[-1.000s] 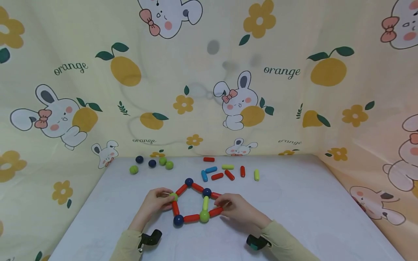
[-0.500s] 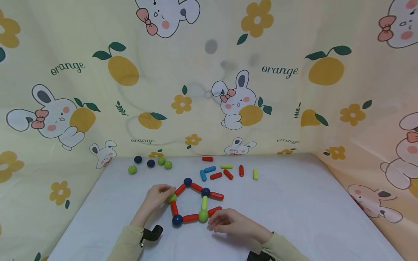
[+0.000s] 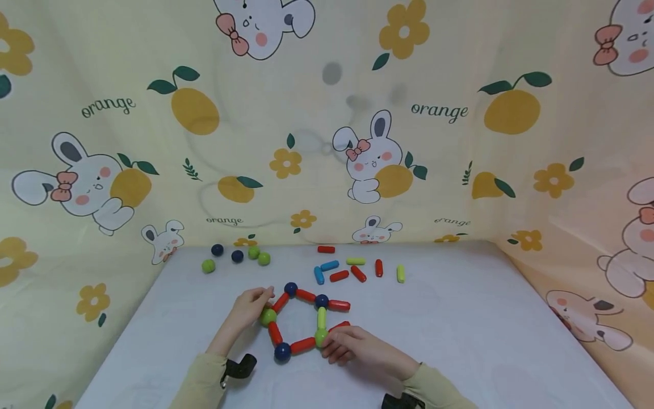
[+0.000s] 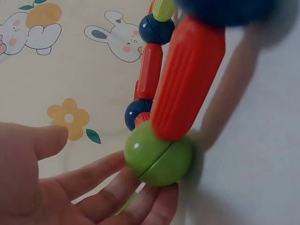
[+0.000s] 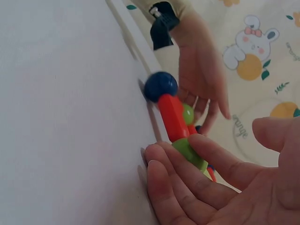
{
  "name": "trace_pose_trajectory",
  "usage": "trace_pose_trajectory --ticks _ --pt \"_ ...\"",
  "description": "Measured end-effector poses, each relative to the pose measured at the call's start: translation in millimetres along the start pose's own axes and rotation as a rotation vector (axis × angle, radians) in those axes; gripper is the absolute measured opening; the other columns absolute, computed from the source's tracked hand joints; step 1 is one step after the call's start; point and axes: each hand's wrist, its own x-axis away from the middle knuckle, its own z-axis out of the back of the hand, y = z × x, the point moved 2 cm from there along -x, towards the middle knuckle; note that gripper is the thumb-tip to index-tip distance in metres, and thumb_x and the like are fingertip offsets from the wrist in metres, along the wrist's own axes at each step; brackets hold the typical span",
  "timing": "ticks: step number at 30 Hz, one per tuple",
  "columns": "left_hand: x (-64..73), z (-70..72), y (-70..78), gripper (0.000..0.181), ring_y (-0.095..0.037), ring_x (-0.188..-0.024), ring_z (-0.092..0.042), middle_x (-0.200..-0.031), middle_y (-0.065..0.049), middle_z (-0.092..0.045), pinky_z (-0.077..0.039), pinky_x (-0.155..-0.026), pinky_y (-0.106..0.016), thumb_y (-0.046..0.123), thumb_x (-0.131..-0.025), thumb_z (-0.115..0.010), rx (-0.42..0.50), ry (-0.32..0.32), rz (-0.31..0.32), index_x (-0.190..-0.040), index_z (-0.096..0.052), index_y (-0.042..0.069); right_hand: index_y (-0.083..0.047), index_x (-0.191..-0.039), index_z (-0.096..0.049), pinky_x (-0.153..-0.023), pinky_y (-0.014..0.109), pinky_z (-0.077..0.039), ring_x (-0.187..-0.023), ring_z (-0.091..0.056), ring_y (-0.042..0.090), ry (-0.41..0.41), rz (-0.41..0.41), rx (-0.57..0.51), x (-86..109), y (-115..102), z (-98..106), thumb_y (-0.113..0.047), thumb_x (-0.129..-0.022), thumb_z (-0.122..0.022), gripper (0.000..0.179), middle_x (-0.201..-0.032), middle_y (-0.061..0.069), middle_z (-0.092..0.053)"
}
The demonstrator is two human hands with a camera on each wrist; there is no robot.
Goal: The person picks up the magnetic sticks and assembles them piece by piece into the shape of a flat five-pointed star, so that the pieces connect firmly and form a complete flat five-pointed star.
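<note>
A five-sided ring of magnetic rods and balls lies on the table. Its left corner is a green ball, its top a blue ball, its lower left another blue ball. A yellow-green rod forms the right side; two red rods, one of them an upper red rod, stick out rightward. My left hand touches the left green ball with extended fingers, thumb apart from it in the left wrist view. My right hand rests relaxed fingers against the lower right green ball, thumb raised away.
Behind the ring lie loose rods, among them a blue rod, a red rod and a yellow-green rod. Loose balls, such as a green ball, sit at the back left. A printed curtain hangs behind the white table.
My right hand has let go of the outer red rods and moved left to the lower right green ball. My left thumb has come off the left green ball. The ring's left part has shifted slightly nearer.
</note>
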Motion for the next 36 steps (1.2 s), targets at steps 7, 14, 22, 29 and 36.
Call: trace_pose_trajectory --ticks 7,14,22,29,36 --pt "14.3 -0.5 -2.9 0.062 -0.02 -0.059 -0.057 -0.07 -0.011 -0.059 -0.054 -0.056 -0.034 0.047 -0.102 -0.034 0.09 -0.161 0.062 -0.135 -0.047 -0.004 0.003 -0.12 -0.058 -0.085 0.035 -0.053 -0.097 -0.063 0.03 0.076 -0.022 0.008 9.5 0 14 -0.034 -0.104 -0.038 0.045 -0.111 0.017 -0.064" --pt "25.4 -4.6 -0.6 0.078 -0.028 -0.062 -0.066 -0.073 -0.016 -0.065 -0.057 -0.059 -0.038 0.061 -0.098 -0.03 0.241 -0.402 0.057 -0.14 -0.031 -0.004 0.004 -0.124 -0.05 -0.085 0.036 -0.053 -0.097 -0.063 0.031 0.178 -0.026 0.045 14.6 -3 34 -0.034 -0.103 -0.041 0.045 -0.117 0.018 -0.06" --pt "30.6 -4.5 -0.2 0.073 -0.027 -0.066 -0.067 -0.077 -0.015 -0.067 -0.058 -0.062 -0.037 0.058 -0.098 -0.033 0.244 -0.421 0.068 -0.126 -0.049 -0.008 0.004 -0.131 -0.044 -0.088 0.04 -0.051 -0.101 -0.062 0.031 0.26 -0.047 0.076 16.9 -4 45 -0.039 -0.102 -0.042 0.052 -0.122 0.018 -0.056" --pt "37.4 -12.0 2.2 0.055 -0.018 -0.067 -0.065 -0.082 -0.009 -0.067 -0.057 -0.064 -0.031 0.045 -0.1 -0.043 0.184 -0.518 0.048 -0.1 -0.067 -0.004 0.004 -0.132 -0.047 -0.083 0.037 -0.053 -0.096 -0.06 0.024 0.329 -0.051 0.216 23.8 -2 54 -0.03 -0.099 -0.051 0.047 -0.12 0.014 -0.057" --pt "46.0 -25.8 13.0 0.052 -0.018 -0.068 -0.066 -0.084 -0.009 -0.069 -0.057 -0.066 -0.031 0.045 -0.097 -0.05 0.193 -0.582 0.039 -0.101 -0.07 -0.002 -0.004 -0.116 -0.06 -0.07 0.035 -0.054 -0.088 -0.058 0.021 0.373 -0.087 0.382 36.1 0 59 -0.024 -0.09 -0.067 0.034 -0.103 0.005 -0.062"
